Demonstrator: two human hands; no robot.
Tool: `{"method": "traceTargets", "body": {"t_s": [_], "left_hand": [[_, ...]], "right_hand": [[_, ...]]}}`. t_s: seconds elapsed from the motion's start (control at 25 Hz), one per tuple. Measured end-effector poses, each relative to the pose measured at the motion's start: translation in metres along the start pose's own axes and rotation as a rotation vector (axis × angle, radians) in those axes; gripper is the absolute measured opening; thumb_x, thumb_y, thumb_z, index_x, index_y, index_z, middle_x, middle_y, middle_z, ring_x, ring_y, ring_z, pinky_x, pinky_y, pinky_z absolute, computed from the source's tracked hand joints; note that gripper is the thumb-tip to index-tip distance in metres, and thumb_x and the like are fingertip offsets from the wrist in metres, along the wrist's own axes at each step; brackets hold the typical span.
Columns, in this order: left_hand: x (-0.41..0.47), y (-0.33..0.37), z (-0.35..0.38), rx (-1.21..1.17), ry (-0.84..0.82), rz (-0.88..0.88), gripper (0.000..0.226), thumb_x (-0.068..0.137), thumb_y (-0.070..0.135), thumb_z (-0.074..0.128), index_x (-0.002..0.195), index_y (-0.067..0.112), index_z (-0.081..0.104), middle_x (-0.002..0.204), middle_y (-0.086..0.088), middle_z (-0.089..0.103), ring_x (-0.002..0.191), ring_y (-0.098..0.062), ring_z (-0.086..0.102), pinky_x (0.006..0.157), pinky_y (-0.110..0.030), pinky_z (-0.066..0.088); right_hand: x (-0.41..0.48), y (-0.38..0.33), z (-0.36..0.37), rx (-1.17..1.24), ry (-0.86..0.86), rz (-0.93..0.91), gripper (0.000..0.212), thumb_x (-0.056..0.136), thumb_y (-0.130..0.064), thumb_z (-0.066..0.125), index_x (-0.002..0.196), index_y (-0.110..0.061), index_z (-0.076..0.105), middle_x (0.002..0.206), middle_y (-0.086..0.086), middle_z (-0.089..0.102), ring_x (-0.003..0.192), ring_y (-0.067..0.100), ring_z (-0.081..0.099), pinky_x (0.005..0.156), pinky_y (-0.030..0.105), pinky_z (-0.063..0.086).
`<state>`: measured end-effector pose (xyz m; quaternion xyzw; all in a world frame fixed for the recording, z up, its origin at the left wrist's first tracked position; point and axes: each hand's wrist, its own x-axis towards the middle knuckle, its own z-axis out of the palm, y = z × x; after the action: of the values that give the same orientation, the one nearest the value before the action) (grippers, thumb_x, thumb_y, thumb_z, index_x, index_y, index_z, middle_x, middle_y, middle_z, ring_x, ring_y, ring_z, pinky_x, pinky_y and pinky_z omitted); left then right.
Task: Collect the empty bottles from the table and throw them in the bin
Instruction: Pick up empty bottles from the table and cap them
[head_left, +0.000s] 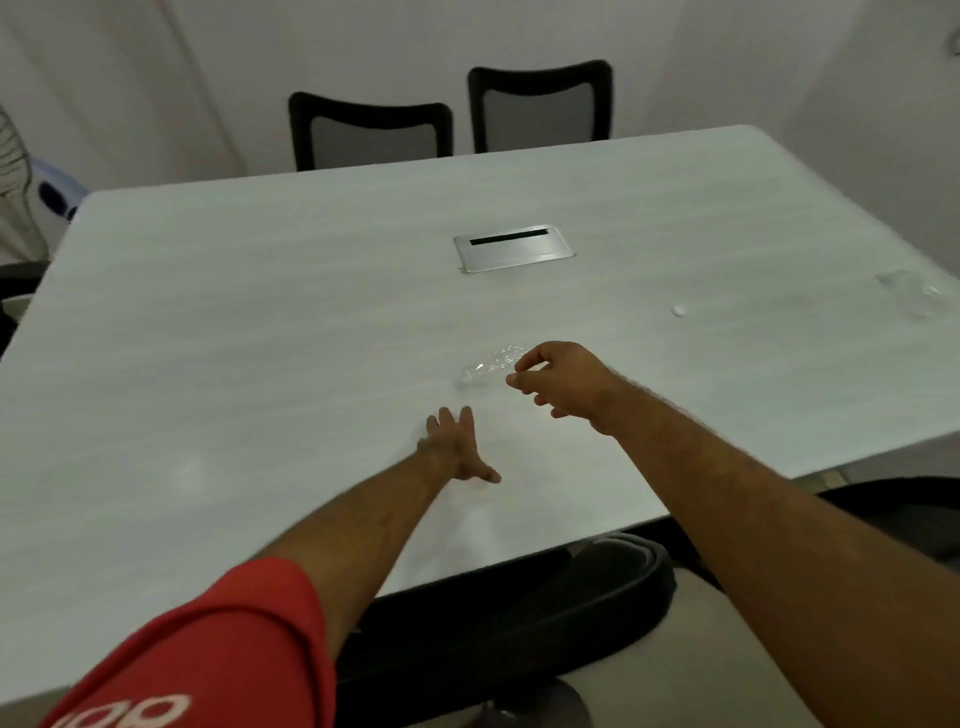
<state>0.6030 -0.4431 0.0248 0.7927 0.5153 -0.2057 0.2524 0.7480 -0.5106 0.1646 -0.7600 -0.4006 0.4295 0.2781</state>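
Observation:
A clear empty plastic bottle (485, 368) lies on its side near the middle of the white table (260, 312). My right hand (563, 379) hovers just right of it, fingers curled and apart, fingertips close to the bottle but not closed on it. My left hand (457, 447) rests flat on the table, fingers spread, a little nearer to me than the bottle. A second clear bottle (911, 293) lies at the table's right edge, with a small white cap (678, 310) to its left. No bin is in view.
A metal cable hatch (511, 248) is set into the table's centre. Two dark chairs (371, 130) (540, 104) stand at the far side against the wall. Another black chair (571, 613) sits under the near edge, below my arms.

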Motion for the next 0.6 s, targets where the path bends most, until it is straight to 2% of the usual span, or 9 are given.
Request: {"method": "traceTargets", "body": {"t_s": [0.16, 0.28, 0.36, 0.48, 0.6], "left_hand": [[0.024, 0.014, 0.025, 0.087, -0.053, -0.081, 0.136, 0.059, 0.063, 0.081, 0.155, 0.022, -0.006, 0.162, -0.023, -0.014, 0.149, -0.046, -0.007, 0.117, -0.061, 0.016], [0.03, 0.018, 0.023, 0.072, -0.084, -0.103, 0.138, 0.058, 0.059, 0.083, 0.155, 0.023, -0.008, 0.162, -0.023, -0.016, 0.148, -0.047, -0.009, 0.117, -0.062, 0.013], [0.031, 0.02, 0.021, 0.069, -0.081, -0.12, 0.139, 0.058, 0.057, 0.085, 0.155, 0.023, -0.008, 0.162, -0.023, -0.016, 0.148, -0.047, -0.009, 0.117, -0.062, 0.013], [0.035, 0.023, 0.023, 0.047, -0.096, -0.157, 0.141, 0.057, 0.052, 0.087, 0.155, 0.023, -0.01, 0.161, -0.023, -0.018, 0.148, -0.047, -0.011, 0.118, -0.062, 0.012], [0.042, 0.032, 0.021, 0.049, -0.109, -0.219, 0.143, 0.057, 0.047, 0.089, 0.154, 0.023, -0.014, 0.161, -0.023, -0.019, 0.148, -0.048, -0.013, 0.117, -0.064, 0.012]], "right_hand": [[0.056, 0.03, -0.007, -0.106, -0.158, -0.031, 0.033, 0.085, -0.03, 0.075, 0.114, -0.017, 0.067, 0.101, 0.008, 0.07, 0.085, 0.02, 0.064, 0.071, 0.033, 0.052], [0.094, 0.049, -0.003, -0.288, -0.101, -0.153, 0.036, 0.084, -0.032, 0.074, 0.116, -0.018, 0.066, 0.099, 0.002, 0.071, 0.079, 0.017, 0.064, 0.075, 0.031, 0.051], [0.117, 0.057, 0.003, -0.487, -0.123, -0.241, 0.041, 0.085, -0.035, 0.071, 0.123, -0.021, 0.064, 0.112, 0.0, 0.071, 0.099, 0.021, 0.066, 0.084, 0.033, 0.051], [0.151, 0.065, 0.018, -0.827, -0.156, -0.427, 0.053, 0.086, -0.035, 0.066, 0.136, -0.023, 0.056, 0.137, 0.002, 0.061, 0.127, 0.027, 0.053, 0.099, 0.037, 0.044], [0.187, 0.068, 0.029, -1.045, -0.063, -0.64, 0.057, 0.084, -0.026, 0.062, 0.139, -0.016, 0.052, 0.142, 0.009, 0.053, 0.129, 0.031, 0.048, 0.101, 0.04, 0.038]]}}
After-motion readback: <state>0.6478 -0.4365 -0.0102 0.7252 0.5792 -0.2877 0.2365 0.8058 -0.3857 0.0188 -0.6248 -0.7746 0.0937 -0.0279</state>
